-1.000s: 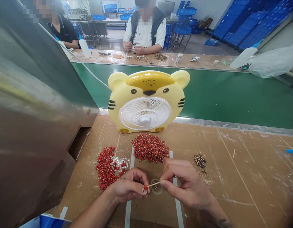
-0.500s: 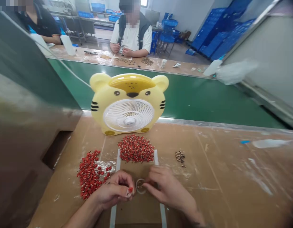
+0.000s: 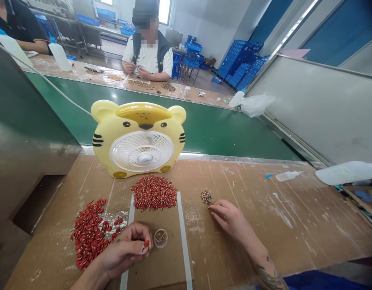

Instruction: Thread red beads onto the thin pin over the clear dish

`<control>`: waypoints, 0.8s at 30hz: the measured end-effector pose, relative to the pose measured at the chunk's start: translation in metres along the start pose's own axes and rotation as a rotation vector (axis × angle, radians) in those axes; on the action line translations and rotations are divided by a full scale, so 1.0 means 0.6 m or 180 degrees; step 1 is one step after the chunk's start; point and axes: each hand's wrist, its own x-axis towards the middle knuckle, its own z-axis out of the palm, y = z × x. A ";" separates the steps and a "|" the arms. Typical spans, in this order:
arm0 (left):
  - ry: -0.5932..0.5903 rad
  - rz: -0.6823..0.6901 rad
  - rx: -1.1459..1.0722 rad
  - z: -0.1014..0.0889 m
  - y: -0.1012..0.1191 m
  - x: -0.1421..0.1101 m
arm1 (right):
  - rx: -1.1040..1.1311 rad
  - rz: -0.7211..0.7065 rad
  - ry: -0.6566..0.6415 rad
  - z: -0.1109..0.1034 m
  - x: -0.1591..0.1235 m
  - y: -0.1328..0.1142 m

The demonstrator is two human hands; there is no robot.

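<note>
My left hand (image 3: pixel 124 249) pinches a small red bead-like piece (image 3: pixel 146 243) at its fingertips, beside a small clear round cup (image 3: pixel 160 238) with thin sticks in it. My right hand (image 3: pixel 228 219) lies open on the cardboard, its fingertips close to a small pile of brown speckled pieces (image 3: pixel 206 197). Two heaps of red pieces with pale stems lie ahead: a rounded one (image 3: pixel 154 192) between the tape strips and a larger one (image 3: pixel 91 235) just past my left hand.
Two white tape strips (image 3: pixel 182 237) run along the cardboard-covered bench (image 3: pixel 249 225). A yellow tiger-shaped fan (image 3: pixel 140 139) stands at its back edge, and a squeeze bottle (image 3: pixel 288 176) lies to the right. A co-worker (image 3: pixel 147 54) sits at the far bench behind a green panel (image 3: pixel 234 137).
My right hand has left the cup and moved right to the brown pile, with no stick showing in it. The view has swung, shifting everything left in the picture.
</note>
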 end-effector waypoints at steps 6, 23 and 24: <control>0.0018 0.0018 -0.0006 -0.003 0.000 -0.002 | 0.0010 0.0356 -0.0083 0.001 0.016 -0.006; 0.0002 -0.0154 0.0033 0.016 0.007 0.006 | 0.2468 -0.0700 0.0105 0.027 0.039 -0.210; 0.0010 -0.0156 0.0061 0.017 0.008 0.004 | 0.2583 -0.0839 -0.0003 0.029 0.046 -0.233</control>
